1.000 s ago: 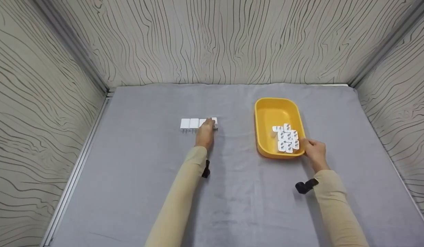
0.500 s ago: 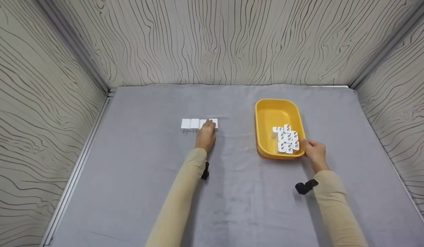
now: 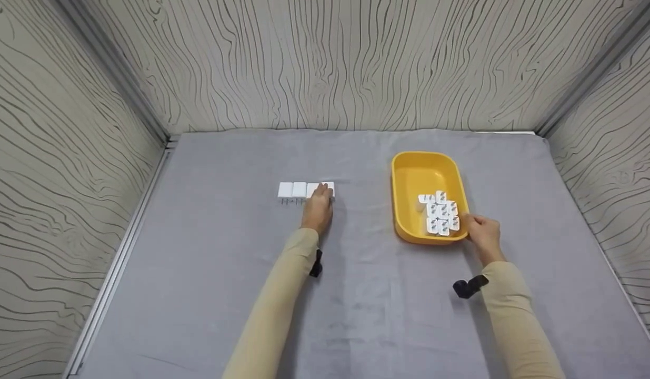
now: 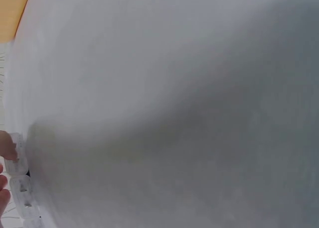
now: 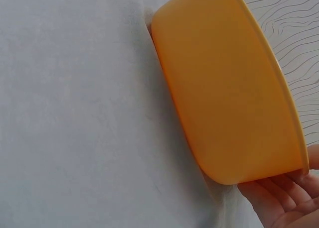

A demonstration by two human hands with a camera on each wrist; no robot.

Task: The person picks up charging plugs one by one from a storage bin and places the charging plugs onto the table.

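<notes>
A row of several white plug chargers (image 3: pixel 299 189) lies side by side on the grey cloth, prongs toward me. My left hand (image 3: pixel 317 209) lies over the row's right end, fingers stretched across the tops of the last two chargers. In the left wrist view its thumb (image 4: pixel 7 146) touches the prong face of the end charger (image 4: pixel 18 163). At the right stands a yellow plastic bin (image 3: pixel 430 239), with several more chargers (image 3: pixel 443 211) in its near right part, most with prongs up. My right hand (image 3: pixel 482 234) grips the bin's near right corner, fingers under the rim in the right wrist view.
Grey cloth (image 3: pixel 377 305) covers the table, slightly creased. Wood-patterned panels (image 3: pixel 325 68) enclose the back and both sides, with metal rails (image 3: pixel 114 263) along the left edge. A black wrist camera (image 3: pixel 469 287) sits on the right sleeve.
The end charger at the row's right, tilted a second ago, now lies level with the others. My left fingers have loosened from it and spread over the tops. The right hand and bin stay put.
</notes>
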